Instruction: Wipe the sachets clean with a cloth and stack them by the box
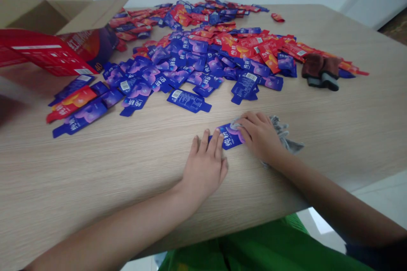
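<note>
A flat blue-and-purple pouch point(231, 136) with white lettering lies on the table near its front edge. My left hand point(205, 165) rests flat, fingers stretched out, with the fingertips pressing on the pouch's narrow left end. My right hand point(259, 137) is closed on a grey cloth point(282, 133) and presses part of it against the pouch's right end. The rest of the cloth bunches out past that hand, and the pouch's far right end is hidden under it.
Beyond my hands spreads a large heap of blue pouches point(187, 69) and red pouches point(251, 44). An open cardboard box point(81, 16) stands at the back left, beside a red printed carton point(47, 52). Brown-and-grey fabric items point(321, 71) lie at the right of the wooden table point(111, 186).
</note>
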`<state>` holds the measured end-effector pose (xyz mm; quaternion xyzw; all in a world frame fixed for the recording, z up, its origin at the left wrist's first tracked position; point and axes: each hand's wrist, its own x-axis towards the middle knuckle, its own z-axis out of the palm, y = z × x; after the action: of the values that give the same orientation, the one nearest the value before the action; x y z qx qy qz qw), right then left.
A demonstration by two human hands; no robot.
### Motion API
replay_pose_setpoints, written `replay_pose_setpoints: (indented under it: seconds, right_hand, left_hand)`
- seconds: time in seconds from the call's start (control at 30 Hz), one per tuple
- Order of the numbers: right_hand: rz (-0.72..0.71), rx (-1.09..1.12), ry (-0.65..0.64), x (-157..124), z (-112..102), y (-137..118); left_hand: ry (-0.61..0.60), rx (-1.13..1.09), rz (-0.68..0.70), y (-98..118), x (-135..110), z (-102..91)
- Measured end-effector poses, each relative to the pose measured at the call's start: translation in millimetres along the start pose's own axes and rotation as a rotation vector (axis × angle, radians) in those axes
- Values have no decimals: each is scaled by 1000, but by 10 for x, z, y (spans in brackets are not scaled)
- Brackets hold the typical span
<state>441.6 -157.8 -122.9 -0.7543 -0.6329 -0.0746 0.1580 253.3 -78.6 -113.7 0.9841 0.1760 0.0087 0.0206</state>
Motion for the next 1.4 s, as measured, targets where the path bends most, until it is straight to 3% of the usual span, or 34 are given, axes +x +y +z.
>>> replay_pose_setpoints:
  seconds: [0.13,0.23,0.4,0.57,0.67,0.87,0.93,1.03,1.2,1.27,1.4]
  right_hand:
    - [45,88,3,-60,-53,246]
    - [71,152,6,-10,-132,268]
    - [9,205,143,162,-188,-67]
    - [-92,-57,-46,124,-28,-285]
    - [-22,-93,-41,20,11,-84]
    - [79,213,-67,48,-146,419]
    - [76,299,-45,137,-203,383]
    - [26,317,25,228,-201,111]
    - [-101,-25,-63,136,-37,-289]
    - [-84,-83,-70,62,-15,-244]
    - [-21,15,-35,-48,-77,76]
  left_hand:
    - [16,13,37,-9,14,9]
    - [6,21,68,-27,29,24]
    - [21,24,90,-39,36,50]
    - [42,-11,58,-34,23,56]
    - [37,-23,49,-32,18,57]
    - [15,-20,45,-32,25,54]
    - [19,-10,50,-34,27,50]
    - [24,-1,62,-37,29,42]
    - [23,-4,58,-37,33,39]
    - [23,-7,58,-35,34,45]
    - [15,-15,56,-33,32,61]
